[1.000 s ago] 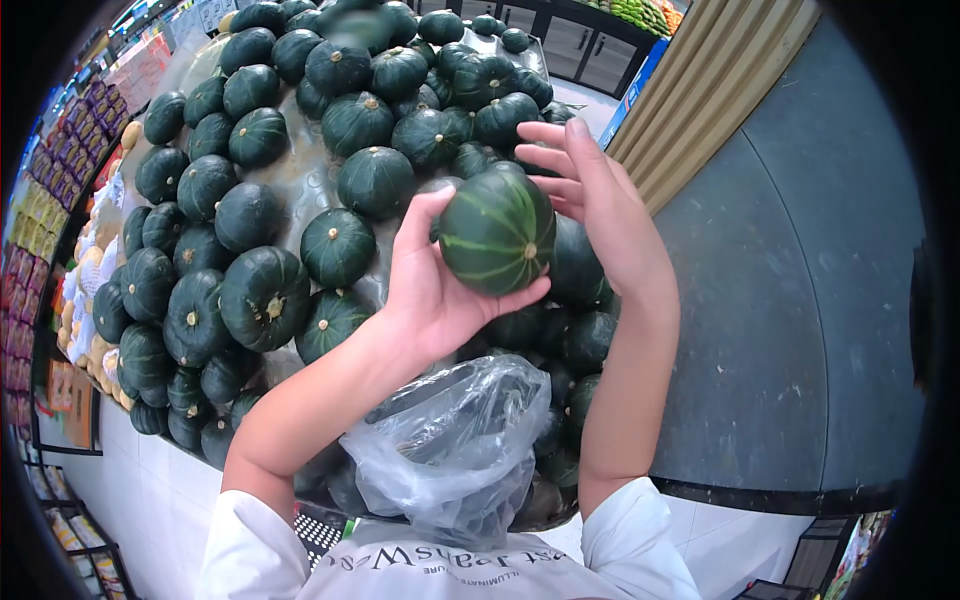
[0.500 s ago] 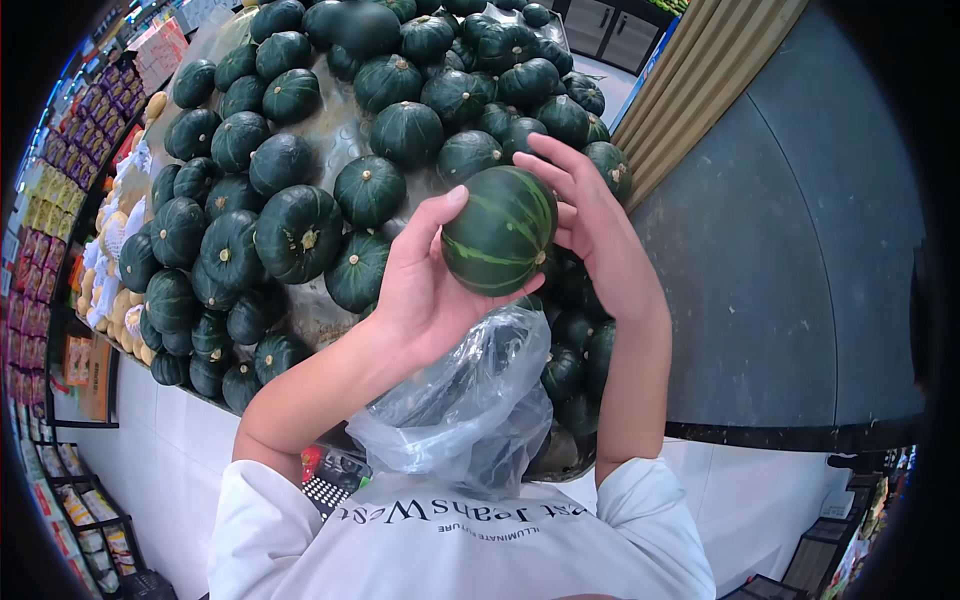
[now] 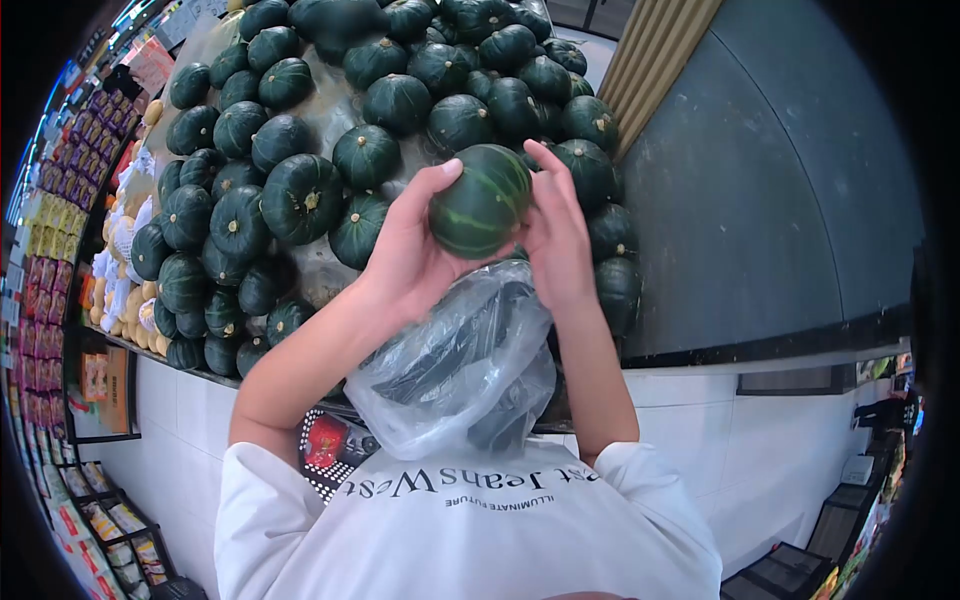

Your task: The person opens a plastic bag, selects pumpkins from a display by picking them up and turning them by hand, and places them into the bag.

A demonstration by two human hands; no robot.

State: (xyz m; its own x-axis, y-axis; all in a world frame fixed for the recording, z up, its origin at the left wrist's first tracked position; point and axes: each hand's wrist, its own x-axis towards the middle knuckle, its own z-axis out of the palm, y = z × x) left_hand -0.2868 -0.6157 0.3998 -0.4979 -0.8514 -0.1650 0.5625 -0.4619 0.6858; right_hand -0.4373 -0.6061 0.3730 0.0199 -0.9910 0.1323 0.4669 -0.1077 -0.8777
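Observation:
A round, dark green kabocha squash with lighter green stripes is held up in front of me, between both hands. My left hand cradles it from below and the left, its thumb lying on the upper left side. Against the right side of the squash, my right hand is curled with its fingers round the edge; some fingertips are hidden behind it. Just below the hands, a clear plastic bag bulges in front of my chest, with dark shapes showing through it.
Many more kabocha squashes are heaped on the display stand ahead. Tan produce, some in white foam nets, lies along its left edge. A dark grey panel rises at the right beside a ribbed tan strip. Packaged-goods shelves line the far left.
The squash has been turned in my hands, so its stem end no longer shows. My right hand has closed in against its side. The camera view has shifted a little.

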